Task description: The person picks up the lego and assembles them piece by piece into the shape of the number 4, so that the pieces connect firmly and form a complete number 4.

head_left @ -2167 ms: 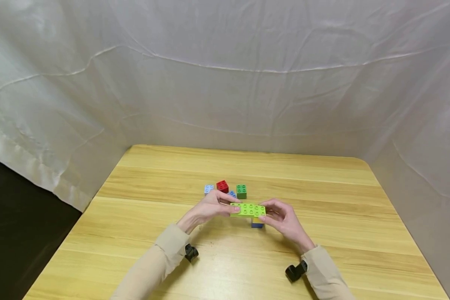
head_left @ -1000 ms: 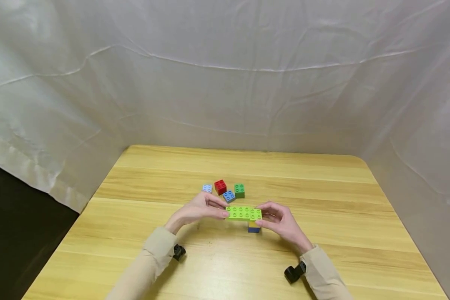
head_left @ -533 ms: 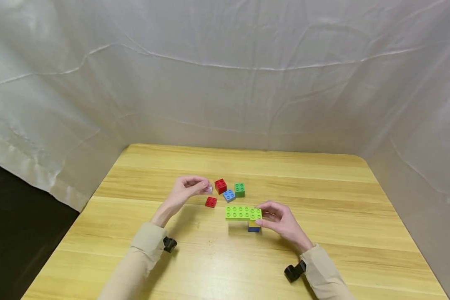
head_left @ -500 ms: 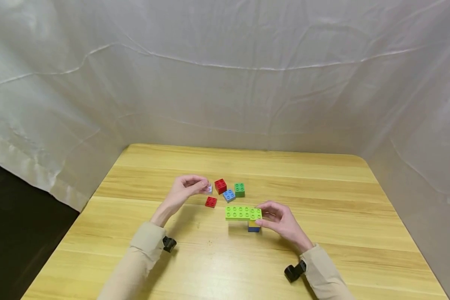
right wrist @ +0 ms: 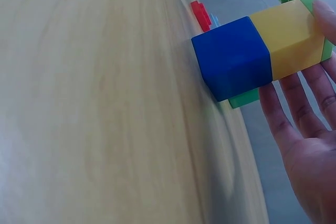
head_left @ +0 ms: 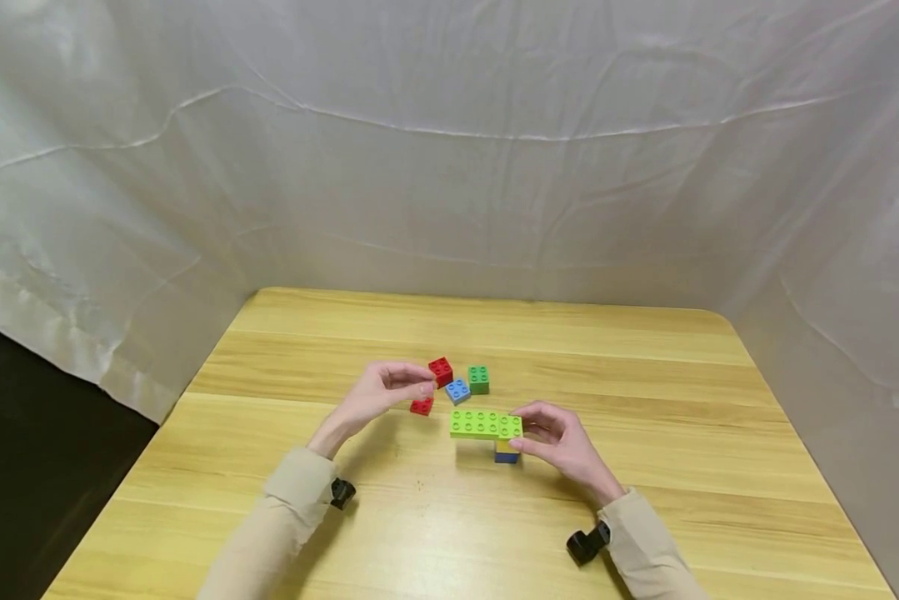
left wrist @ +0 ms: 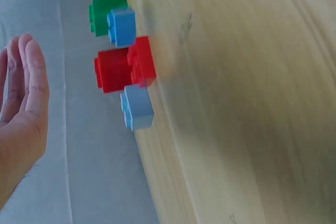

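Note:
My right hand grips the right end of a toy-brick stack: a lime-green studded top juts out leftward over a yellow brick and a blue brick. My left hand hovers over the loose bricks, fingers extended, with nothing visible between them. Under its fingertips lies a flat red brick. A taller red brick, a flat blue brick and a green brick sit just beyond. The light-blue brick shows in the left wrist view; the hand hides it in the head view.
The wooden table carries the bricks near its middle. A grey-white curtain hangs behind and at both sides. A black camera is strapped at each wrist, beside the beige sleeves.
My left hand let go of the lime-green top's left end, went left to the light-blue brick, then moved slightly right and nearer over the flat red brick. The right hand stays at the stack.

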`<state>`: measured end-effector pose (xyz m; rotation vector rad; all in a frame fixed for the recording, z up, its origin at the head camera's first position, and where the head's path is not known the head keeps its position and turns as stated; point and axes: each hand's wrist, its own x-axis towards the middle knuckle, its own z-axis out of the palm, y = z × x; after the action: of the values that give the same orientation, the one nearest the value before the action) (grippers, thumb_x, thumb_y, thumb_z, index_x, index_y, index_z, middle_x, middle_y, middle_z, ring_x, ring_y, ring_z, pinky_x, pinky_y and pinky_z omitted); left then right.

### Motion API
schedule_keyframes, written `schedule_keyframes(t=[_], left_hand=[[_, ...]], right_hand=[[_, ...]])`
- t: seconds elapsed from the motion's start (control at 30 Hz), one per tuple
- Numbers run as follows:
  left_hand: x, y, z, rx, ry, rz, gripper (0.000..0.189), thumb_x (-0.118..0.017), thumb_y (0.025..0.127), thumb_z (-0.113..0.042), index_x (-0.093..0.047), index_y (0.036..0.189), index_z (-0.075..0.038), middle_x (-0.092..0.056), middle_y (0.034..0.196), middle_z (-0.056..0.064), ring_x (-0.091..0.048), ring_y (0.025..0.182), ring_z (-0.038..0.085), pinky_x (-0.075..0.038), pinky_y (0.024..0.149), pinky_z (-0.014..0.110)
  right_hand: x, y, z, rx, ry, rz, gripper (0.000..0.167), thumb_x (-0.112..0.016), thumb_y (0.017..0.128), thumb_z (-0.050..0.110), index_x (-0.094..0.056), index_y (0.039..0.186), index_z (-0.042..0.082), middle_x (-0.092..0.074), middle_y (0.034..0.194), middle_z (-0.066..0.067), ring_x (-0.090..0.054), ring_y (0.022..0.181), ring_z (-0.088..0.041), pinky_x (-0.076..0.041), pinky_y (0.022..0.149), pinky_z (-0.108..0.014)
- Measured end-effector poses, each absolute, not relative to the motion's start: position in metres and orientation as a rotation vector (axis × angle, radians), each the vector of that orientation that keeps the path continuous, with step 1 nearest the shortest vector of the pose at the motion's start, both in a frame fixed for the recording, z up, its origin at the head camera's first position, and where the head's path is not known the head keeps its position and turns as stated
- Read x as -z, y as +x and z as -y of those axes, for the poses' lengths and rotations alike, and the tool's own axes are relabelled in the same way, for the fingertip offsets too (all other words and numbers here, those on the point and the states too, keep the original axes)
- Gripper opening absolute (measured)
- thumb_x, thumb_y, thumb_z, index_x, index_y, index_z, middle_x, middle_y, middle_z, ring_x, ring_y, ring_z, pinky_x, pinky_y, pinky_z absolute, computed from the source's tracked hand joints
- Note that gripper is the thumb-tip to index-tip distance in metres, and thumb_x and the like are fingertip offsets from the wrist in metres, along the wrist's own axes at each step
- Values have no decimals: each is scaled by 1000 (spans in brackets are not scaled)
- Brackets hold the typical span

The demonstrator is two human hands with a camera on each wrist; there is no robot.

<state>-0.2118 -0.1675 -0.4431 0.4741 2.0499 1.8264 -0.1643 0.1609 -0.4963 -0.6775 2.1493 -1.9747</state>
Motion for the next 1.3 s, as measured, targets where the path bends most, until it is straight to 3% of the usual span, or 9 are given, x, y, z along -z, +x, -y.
schedule_keyframes(t=[0.1,0.2,0.3,0.53,0.97,1.13,1.3], left_hand=[[444,-209,160,-1741,536,-2053,43,-71,94,-17,-62,129,7,-68,125,22,-69,110,33,-53,101,58],[446,-206,153,-1673,593,-2056,41,-71,95,-18,-63,128,6,-67,125,26,-71,105,23,-56,99,51],[449,-204,145,-1655,624,-2021,40,-67,97,-19,-62,128,8,-70,121,24,-73,96,14,-57,97,52],[452,-201,132,-1739,556,-1943,42,-67,98,-16,-60,127,13,-75,110,15,-73,84,12,-53,94,65],[457,-199,127,-1815,539,-1943,41,-69,95,-12,-61,123,17,-76,105,17,-73,81,11,-55,90,63],[459,-202,131,-1773,542,-1955,44,-67,98,-19,-60,127,14,-75,113,19,-74,89,15,-54,95,62],[461,-208,145,-1644,567,-2204,36,-63,100,-16,-63,125,9,-71,116,25,-71,100,36,-59,92,53]], right_hand=[[496,-164,-161,1966,-676,-2165,38,-75,88,1,-61,123,-7,-67,116,3,-68,103,-10,-58,93,-20],[497,-165,-161,1966,-679,-2169,38,-75,87,1,-61,122,-8,-67,115,3,-68,103,-10,-57,94,-20],[497,-165,-161,1970,-686,-2169,39,-75,87,1,-61,122,-8,-67,115,4,-68,104,-10,-57,94,-20],[496,-165,-161,1971,-693,-2182,38,-75,87,1,-62,121,-8,-67,115,5,-68,104,-9,-57,94,-21],[495,-164,-163,1979,-707,-2180,38,-74,87,0,-60,122,-10,-67,115,11,-68,105,-8,-57,94,-20],[496,-164,-163,1994,-703,-2170,40,-75,87,0,-60,122,-10,-67,116,11,-68,106,-9,-57,95,-20],[498,-164,-164,2005,-704,-2164,42,-76,85,0,-60,122,-11,-67,116,10,-68,107,-9,-57,96,-21]])
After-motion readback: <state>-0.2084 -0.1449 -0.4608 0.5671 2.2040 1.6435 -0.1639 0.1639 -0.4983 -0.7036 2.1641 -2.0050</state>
